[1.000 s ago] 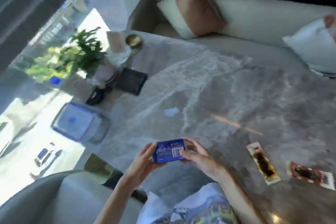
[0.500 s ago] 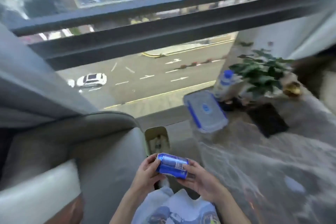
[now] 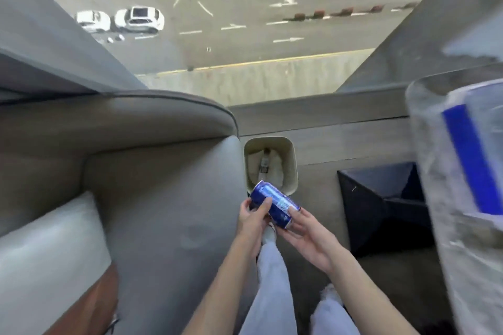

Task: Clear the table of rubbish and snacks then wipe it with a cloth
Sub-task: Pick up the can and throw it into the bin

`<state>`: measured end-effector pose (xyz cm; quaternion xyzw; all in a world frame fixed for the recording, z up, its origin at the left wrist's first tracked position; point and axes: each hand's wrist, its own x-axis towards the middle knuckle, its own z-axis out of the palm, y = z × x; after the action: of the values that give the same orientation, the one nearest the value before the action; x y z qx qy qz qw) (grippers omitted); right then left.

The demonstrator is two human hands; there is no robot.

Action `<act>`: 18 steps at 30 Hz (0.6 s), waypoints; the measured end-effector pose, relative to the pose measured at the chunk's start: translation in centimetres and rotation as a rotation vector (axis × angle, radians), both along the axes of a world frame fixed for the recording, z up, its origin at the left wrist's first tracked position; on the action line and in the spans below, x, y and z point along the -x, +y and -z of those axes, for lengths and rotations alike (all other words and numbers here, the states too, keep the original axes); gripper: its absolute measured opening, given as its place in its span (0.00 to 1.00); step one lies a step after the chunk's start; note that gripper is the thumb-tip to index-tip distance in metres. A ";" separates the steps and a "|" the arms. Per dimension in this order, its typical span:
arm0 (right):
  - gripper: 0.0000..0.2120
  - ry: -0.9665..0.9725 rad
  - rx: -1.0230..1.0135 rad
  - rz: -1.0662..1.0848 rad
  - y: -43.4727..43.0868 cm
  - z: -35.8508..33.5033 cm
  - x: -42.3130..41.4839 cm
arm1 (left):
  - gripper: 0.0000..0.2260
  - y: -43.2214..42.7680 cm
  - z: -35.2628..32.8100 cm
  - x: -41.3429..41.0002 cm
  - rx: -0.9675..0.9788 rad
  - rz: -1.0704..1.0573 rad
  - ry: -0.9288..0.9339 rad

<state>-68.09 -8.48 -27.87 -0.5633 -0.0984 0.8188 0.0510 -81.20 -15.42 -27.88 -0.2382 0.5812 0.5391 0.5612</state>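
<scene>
Head view: blue can (image 3: pixel 275 205) between both hands' fingers (image 3: pixel 265 202), above bin (image 3: pixel 291 160).

Bright daylight from the window (image 3: pixel 245 22) at 12 o'clock; soft shadows indoors. Heavy motion blur on the plastic container (image 3: pixel 462 171) at 3 o'clock; wide-angle bending at edges.

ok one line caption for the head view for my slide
Both hands, left hand and right hand, hold a blue can above a beige bin.
</scene>
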 end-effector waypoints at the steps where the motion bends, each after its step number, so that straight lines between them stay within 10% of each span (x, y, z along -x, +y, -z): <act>1: 0.30 -0.020 0.017 0.032 0.2 2.6 0.3 | 0.23 0.6 2.8 0.1 0.014 0.035 0.001; 18: 0.26 -0.317 -0.128 0.010 8.9 30.7 5.8 | 0.23 11.2 32.5 2.7 0.109 0.204 0.007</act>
<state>-73.88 0.39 -58.54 -0.6816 -0.1543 0.7114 0.0745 -83.93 -4.19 -60.42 -0.2062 0.6327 0.4475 0.5974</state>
